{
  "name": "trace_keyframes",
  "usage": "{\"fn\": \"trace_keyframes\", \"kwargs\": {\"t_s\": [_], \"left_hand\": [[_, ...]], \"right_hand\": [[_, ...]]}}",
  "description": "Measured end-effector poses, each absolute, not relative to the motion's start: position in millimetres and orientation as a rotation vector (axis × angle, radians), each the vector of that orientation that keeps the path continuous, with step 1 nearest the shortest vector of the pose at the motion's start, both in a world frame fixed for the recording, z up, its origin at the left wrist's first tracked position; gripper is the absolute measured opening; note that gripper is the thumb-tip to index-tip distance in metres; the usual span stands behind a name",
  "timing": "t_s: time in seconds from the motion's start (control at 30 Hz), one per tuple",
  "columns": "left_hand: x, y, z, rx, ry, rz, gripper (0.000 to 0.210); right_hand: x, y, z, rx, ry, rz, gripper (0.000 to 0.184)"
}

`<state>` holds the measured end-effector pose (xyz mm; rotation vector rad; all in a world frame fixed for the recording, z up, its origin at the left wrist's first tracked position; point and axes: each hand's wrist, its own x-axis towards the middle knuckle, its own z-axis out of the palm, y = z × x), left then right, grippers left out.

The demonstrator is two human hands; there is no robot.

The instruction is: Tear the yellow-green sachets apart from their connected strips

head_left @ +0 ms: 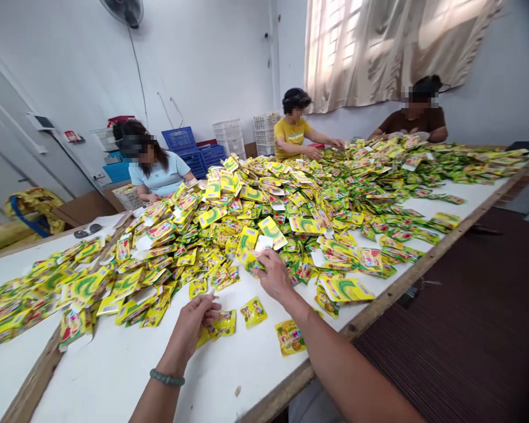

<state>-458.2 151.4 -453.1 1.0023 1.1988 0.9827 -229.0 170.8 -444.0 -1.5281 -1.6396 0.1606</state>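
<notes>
My right hand reaches to the front of a heaped pile, its fingers closed at the lower edge of a small yellow carton with a white flap. Low over the white tabletop, my left hand has its fingers curled; what they hold, if anything, is hidden. Under and beside those fingers are small yellow sachets. Another yellow sachet lies flat between my two hands. A larger yellow packet with fruit pictures rests by my right forearm, partly covered by it.
The pile of yellow and green packets spreads along the white table. Wooden strips edge and cross it. Three people sit around the far side: one in light blue, one in yellow, one in brown. Blue crates stand behind.
</notes>
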Motion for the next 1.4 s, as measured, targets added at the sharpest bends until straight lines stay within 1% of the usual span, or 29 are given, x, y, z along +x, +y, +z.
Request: {"fn": "trace_keyframes", "kwargs": {"t_s": [0.1, 0.2, 0.23, 0.27, 0.3, 0.37, 0.4, 0.47, 0.57, 0.6, 0.67, 0.8, 0.93, 1.07, 1.2, 1.33, 1.4], "left_hand": [[-472, 156, -451, 0.874, 1.168, 1.091, 0.047], [-481, 159, -453, 0.731, 1.033, 0.951, 0.058], [-483, 160, -456, 0.685, 0.987, 0.880, 0.059], [-483, 161, -459, 0.652, 0.954, 0.834, 0.054], [-484, 162, -462, 0.626, 0.937, 0.825, 0.045], [-484, 164, -468, 0.583, 0.925, 0.906, 0.023], [-484, 165, -470, 0.569, 0.917, 0.956, 0.018], [-485, 166, -472, 0.567, 0.900, 1.034, 0.023], [-487, 165, -469, 0.662, 0.933, 1.101, 0.040], [-487, 164, -467, 0.715, 0.955, 1.120, 0.043], [-484, 161, -465, 0.841, 1.001, 1.144, 0.045], [-474, 159, -467, 1.004, 1.071, 1.225, 0.042], [-469, 159, -474, 0.971, 1.075, 1.279, 0.042], [-466, 153, -472, 1.051, 1.044, 1.146, 0.039], [-458, 148, -465, 1.090, 1.022, 0.971, 0.039], [-456, 149, -466, 1.042, 0.987, 1.036, 0.041], [-459, 150, -467, 1.061, 0.963, 1.047, 0.042]], "right_hand": [[-260, 162, -443, -1.215, -1.914, 0.319, 0.017], [-281, 155, -449, -1.021, -2.109, 0.410, 0.019], [-284, 154, -450, -0.979, -2.154, 0.415, 0.019], [-286, 154, -451, -0.940, -2.181, 0.426, 0.018], [-287, 154, -452, -0.909, -2.183, 0.449, 0.017], [-285, 157, -450, -0.905, -2.091, 0.526, 0.016], [-283, 158, -448, -0.931, -1.997, 0.583, 0.017], [-277, 163, -444, -1.003, -1.751, 0.754, 0.028], [-269, 168, -441, -1.108, -1.378, 0.972, 0.050], [-267, 169, -441, -1.139, -1.296, 0.983, 0.054], [-265, 171, -442, -1.210, -1.221, 0.919, 0.057], [-267, 172, -446, -1.383, -1.285, 0.764, 0.054], [-268, 172, -449, -1.450, -1.412, 0.802, 0.047], [-269, 170, -449, -1.422, -1.476, 0.866, 0.041], [-270, 169, -445, -1.528, -1.504, 0.811, 0.039], [-269, 168, -442, -1.550, -1.594, 0.802, 0.027], [-268, 167, -441, -1.558, -1.670, 0.775, 0.025]]}}
